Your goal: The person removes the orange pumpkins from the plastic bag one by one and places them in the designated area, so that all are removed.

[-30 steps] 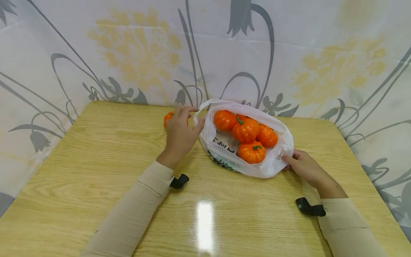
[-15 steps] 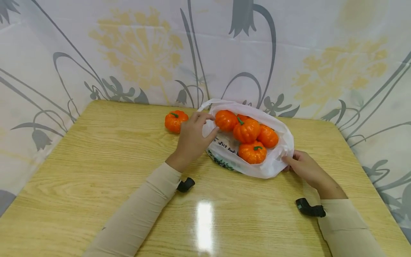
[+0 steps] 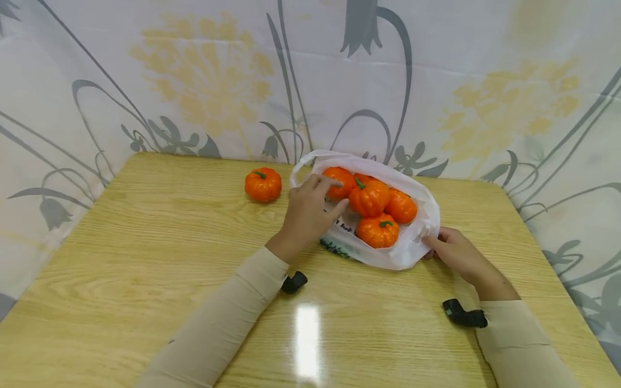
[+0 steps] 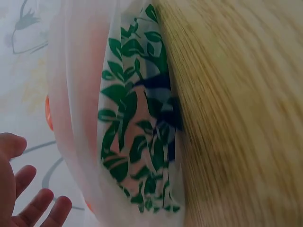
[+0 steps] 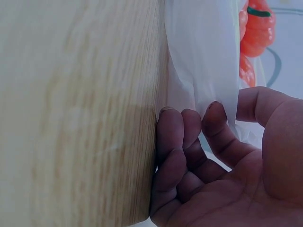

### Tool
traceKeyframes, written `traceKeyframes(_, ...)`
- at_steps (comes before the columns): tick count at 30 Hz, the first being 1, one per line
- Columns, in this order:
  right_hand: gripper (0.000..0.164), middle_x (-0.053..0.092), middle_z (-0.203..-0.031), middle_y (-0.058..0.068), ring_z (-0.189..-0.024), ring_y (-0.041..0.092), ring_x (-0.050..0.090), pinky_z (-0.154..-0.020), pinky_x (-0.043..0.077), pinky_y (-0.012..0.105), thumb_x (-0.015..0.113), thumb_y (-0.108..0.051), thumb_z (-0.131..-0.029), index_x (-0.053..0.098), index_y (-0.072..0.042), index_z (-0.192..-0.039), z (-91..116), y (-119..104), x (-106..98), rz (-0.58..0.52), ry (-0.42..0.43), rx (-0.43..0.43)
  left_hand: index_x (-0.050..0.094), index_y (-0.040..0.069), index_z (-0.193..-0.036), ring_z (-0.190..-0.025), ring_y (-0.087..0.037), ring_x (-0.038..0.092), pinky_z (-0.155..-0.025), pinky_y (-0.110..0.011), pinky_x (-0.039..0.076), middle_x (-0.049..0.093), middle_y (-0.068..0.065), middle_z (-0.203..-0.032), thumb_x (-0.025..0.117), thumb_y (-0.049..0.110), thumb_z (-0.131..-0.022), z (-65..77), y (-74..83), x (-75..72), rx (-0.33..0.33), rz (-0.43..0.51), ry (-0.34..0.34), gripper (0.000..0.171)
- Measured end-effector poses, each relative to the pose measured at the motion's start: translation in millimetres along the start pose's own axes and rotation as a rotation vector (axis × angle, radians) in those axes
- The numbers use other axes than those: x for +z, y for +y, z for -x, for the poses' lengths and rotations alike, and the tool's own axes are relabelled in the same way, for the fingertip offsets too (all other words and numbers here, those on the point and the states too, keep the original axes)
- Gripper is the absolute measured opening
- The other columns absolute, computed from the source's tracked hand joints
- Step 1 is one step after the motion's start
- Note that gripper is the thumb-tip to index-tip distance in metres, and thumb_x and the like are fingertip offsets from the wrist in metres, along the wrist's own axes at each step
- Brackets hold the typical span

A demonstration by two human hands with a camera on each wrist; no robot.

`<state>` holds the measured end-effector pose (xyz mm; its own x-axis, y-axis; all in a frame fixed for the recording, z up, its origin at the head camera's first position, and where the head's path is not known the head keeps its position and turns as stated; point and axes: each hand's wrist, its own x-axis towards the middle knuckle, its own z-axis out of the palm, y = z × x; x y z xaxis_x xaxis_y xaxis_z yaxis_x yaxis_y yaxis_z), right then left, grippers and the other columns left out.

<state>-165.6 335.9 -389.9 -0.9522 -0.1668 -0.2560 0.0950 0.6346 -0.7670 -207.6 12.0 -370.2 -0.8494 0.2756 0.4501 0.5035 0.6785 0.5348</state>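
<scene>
A white plastic bag (image 3: 412, 253) lies open on the table, holding several small orange pumpkins (image 3: 370, 198) with green stems. Its side carries a green leaf print (image 4: 135, 118), seen close in the left wrist view. My right hand (image 3: 458, 253) pinches the bag's right rim between thumb and forefinger; the right wrist view shows the white film (image 5: 203, 52) between them. My left hand (image 3: 308, 213) is over the bag's left side, fingers loosely spread and holding nothing, near the leftmost pumpkin (image 3: 339, 182). A single pumpkin (image 3: 263, 185) sits on the table left of the bag.
The wooden table (image 3: 145, 258) runs back to a floral-patterned cloth (image 3: 204, 70) behind it. A thin bag handle loop (image 3: 297, 171) sticks out at the bag's left end. Black wrist-camera mounts (image 3: 464, 313) jut from both sleeves.
My left hand has moved right, from beside the lone pumpkin to over the bag's left side, so that pumpkin now shows whole. My right hand keeps its pinch on the rim.
</scene>
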Motion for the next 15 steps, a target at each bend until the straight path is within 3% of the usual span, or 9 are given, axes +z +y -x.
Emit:
traceKeyframes(10,0.033,0.061,-0.087,0.0,-0.081,0.008,0.055,-0.073,0.048,0.02,0.047,-0.022,-0.105,0.058,0.008,-0.116,-0.5,1.3,1.6,0.008,0.019,0.004,0.063,0.016,-0.123,-0.102,-0.019,0.06,-0.094,-0.044,0.044,0.061,-0.005,-0.119,0.068,0.039,-0.094,-6.3,18.0,14.9,-0.011,-0.006,-0.051,0.038)
traceKeyframes(15,0.033,0.061,-0.086,0.0,-0.08,0.008,0.055,-0.073,0.048,0.021,0.047,-0.021,-0.105,0.059,0.008,-0.113,1.2,-0.3,1.2,0.012,0.031,0.005,0.061,0.018,-0.129,-0.106,-0.019,0.058,-0.092,-0.041,0.046,0.061,-0.005,-0.12,0.069,0.041,-0.093,-10.8,24.9,22.4,-0.017,-0.022,-0.073,0.043)
